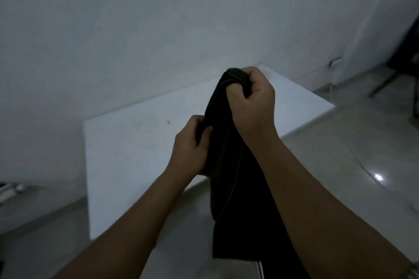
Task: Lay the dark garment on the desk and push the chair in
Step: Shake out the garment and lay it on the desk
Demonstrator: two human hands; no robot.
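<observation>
Above the plain white rectangular table point(140, 142) we hold the dark, limp fabric garment point(229, 165) in both hands, clear of the surface; our right hand point(251, 102) grips the bunched upper end, fingers point(233, 92) curled tight and clamped on the cloth; our left hand point(190, 149) sits lower and to the side, thumb and fingers pinched onto the garment's edge; the rest of the fabric hangs straight down between our forearms, past the table's near edge; glossy pale tiled floor point(340, 165) surrounds the table; a dark chair-like shape point(405, 52) stands well apart at far right, too blurred to identify with certainty.
</observation>
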